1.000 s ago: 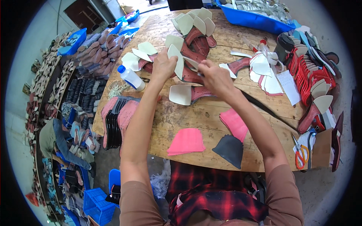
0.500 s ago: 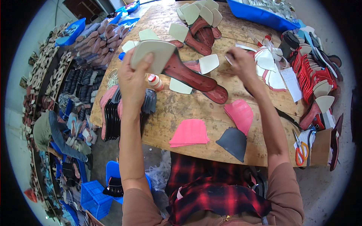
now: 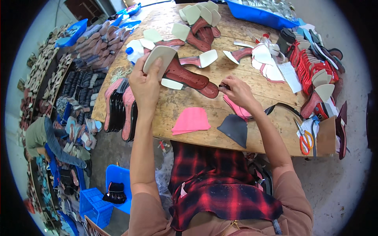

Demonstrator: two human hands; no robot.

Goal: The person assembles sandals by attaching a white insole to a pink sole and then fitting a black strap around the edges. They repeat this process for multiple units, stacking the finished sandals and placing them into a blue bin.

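My left hand (image 3: 146, 76) grips a pair of dark red shoe insoles (image 3: 185, 76) by their pale heel ends, thumb on top. They are held tilted over the table, toes pointing right. Close to the toe tips, my right hand (image 3: 238, 91) is closed in a pinch on a small dark piece. This looks like the end of the black strip (image 3: 281, 105) that arches out from behind my right forearm; the link is hidden. Under that hand lie pink pieces (image 3: 236, 107), partly covered. More pink pieces (image 3: 191, 120) and a dark grey piece (image 3: 235, 129) rest near the table's front edge.
On the wooden table (image 3: 169, 108) lie a pile of insoles (image 3: 202, 33), a single insole (image 3: 238, 54) and a blue-capped bottle (image 3: 134, 55). Orange-handled scissors (image 3: 305, 139) lie at right, near red insoles (image 3: 301, 70). Stacked black-edged insoles (image 3: 118, 104) stand left. A person (image 3: 51, 137) bends beyond.
My right hand has let go of an insole at the back right and come nearer, to the toe tips. The black strip has shifted and now arches. The held insoles tilt more steeply.
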